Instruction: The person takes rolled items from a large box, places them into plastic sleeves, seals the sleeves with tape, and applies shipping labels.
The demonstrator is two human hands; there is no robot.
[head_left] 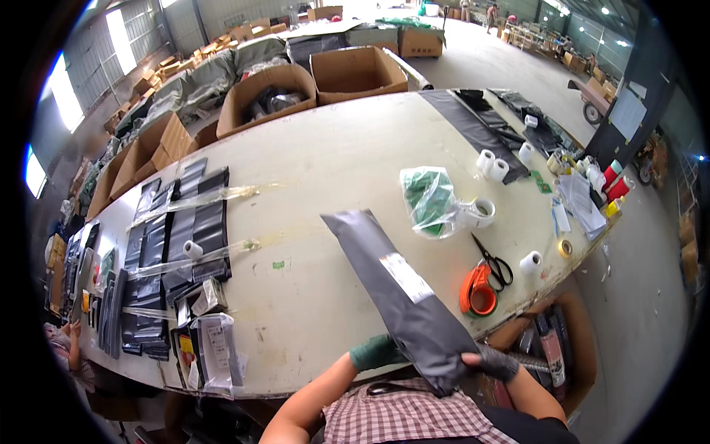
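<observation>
In a warehouse, a long pale counter (325, 148) was spread with mailers and tape rolls. At its near edge, a grey mailer bag (403, 296) was gripped by both gloved hands, left (376, 352) and right (494, 362), closed on its lower end. Sealing seemed underway; a firm fold would be needed next, with 1 orange tape dispenser (477, 290) nearby.
</observation>
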